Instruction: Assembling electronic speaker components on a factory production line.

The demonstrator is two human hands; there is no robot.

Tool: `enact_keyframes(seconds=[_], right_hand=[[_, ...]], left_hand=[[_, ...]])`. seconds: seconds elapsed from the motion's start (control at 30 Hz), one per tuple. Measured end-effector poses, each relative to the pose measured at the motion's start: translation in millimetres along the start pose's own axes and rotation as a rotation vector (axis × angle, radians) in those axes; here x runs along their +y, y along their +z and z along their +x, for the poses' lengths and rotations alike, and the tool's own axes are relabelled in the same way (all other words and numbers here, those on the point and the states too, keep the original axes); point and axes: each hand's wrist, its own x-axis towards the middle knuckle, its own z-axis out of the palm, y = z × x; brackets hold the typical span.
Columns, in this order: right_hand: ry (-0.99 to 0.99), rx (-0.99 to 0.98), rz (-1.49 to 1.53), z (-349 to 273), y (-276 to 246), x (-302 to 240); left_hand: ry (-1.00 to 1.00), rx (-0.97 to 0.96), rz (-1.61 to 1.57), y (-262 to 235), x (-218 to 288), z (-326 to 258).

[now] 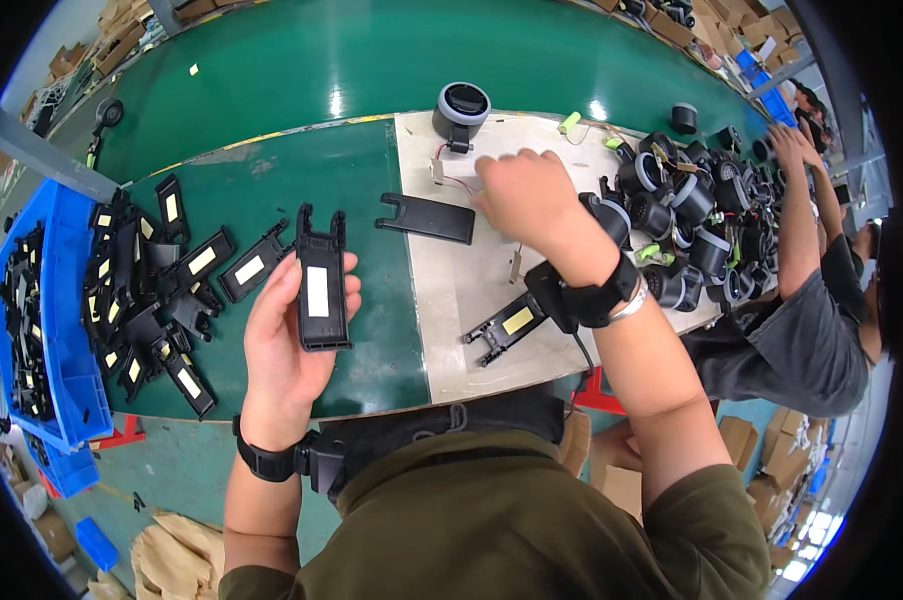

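My left hand (297,335) grips a long black plastic cover (318,285), its hollow side up, with a white sticker inside and two prongs at its far end. Over the pale board, my right hand (534,205) has its fingers curled; what they hold, if anything, is hidden. Thin red wires run toward these fingers from a round black-and-grey device (462,112) standing beyond them. Left of my right hand lies another black cover (430,219), smooth side up. A further cover (509,327) with a yellowish sticker rests near my right wrist.
Several loose black covers (137,300) are heaped at the left, beside a blue bin (70,330) of black parts. Many round devices (694,200) with green-wrapped pieces crowd the right side. A co-worker's hands (792,147) are beyond that pile. The pale board (447,340) covers part of the green table.
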Motion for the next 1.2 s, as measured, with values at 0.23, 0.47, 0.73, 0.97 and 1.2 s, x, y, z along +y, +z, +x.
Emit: enact_keyframes(seconds=[0.23, 0.47, 0.73, 0.97, 1.2], right_hand=[[0.026, 0.144, 0.293, -25, 1, -2], [0.366, -0.176, 2.016, -63, 11, -38], [0.177, -0.027, 1.745, -74, 22, -54], [0.209, 0.039, 1.417, -78, 22, -69], [0.057, 0.401, 0.815, -89, 26, -82]], left_hand=[[-0.051, -0.021, -0.057, 4, -16, -2], [-0.131, 0.029, 0.015, 25, -50, 6], [-0.153, 0.054, 0.071, 33, -63, 5], [-0.124, 0.099, 0.131, 33, -77, 1], [-0.223, 0.215, 0.047, 38, -75, -4]])
